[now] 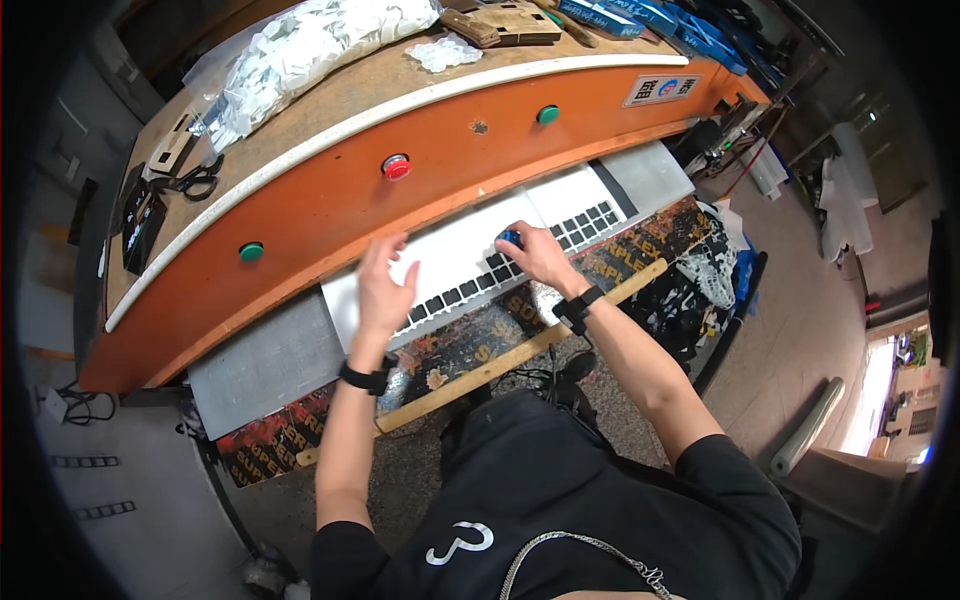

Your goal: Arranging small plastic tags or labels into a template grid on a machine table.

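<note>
A long white sheet (455, 243) lies on the grey metal bed (262, 345) of an orange machine. A row of black squares (452, 297) runs along the sheet's near edge; I cannot tell if they are cut-outs or pieces. My right hand (541, 256) is closed around a small round blue thing (511, 239), held over the sheet near the squares. Its kind is mostly hidden by my fingers. My left hand (385, 288) hovers over the sheet's left part, its fingers apart and nothing in them.
Green buttons (251, 252) and a red button (397, 167) sit on the orange front panel (320, 200). Above it are a bag of white pieces (310, 50) and black scissors (198, 183). A wooden strip (500, 365) edges the patterned board nearest me. Black scraps (665, 318) pile at right.
</note>
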`<state>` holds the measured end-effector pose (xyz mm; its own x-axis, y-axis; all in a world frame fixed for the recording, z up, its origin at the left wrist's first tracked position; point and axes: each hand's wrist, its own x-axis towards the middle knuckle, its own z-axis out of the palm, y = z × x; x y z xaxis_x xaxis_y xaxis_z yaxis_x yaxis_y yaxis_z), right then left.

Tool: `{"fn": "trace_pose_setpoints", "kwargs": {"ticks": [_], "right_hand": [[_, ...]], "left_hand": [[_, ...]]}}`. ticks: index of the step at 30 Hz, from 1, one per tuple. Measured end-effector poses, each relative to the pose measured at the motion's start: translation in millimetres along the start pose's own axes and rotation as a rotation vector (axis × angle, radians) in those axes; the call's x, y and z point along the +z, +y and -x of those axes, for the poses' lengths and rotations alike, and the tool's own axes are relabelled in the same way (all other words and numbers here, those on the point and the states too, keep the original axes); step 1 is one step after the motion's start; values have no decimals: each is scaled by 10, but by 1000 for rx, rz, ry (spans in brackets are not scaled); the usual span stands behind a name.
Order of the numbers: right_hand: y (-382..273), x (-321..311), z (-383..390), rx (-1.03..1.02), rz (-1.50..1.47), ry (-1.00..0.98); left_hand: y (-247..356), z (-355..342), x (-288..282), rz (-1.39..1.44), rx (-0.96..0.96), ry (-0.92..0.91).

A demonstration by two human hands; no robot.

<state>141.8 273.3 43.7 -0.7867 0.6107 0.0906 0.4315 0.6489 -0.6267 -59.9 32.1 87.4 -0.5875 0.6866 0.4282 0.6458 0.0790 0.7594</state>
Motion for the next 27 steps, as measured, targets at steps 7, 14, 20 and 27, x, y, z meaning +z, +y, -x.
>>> {"fn": "trace_pose_setpoints", "kwargs": {"ticks": [7, 14, 20, 27], "right_hand": [[-277, 376, -17, -234, 219, -187], [-161, 162, 125, -76, 88, -301], [726, -355, 824, 152, -70, -98], [912, -215, 1035, 254, 71, -29]], "left_hand": [[-345, 402, 1008, -103, -81, -261], [-536, 451, 1317, -41, -163, -282], [-620, 378, 1473, -4, -114, -220], [-688, 409, 1638, 30, -209, -152]]}}
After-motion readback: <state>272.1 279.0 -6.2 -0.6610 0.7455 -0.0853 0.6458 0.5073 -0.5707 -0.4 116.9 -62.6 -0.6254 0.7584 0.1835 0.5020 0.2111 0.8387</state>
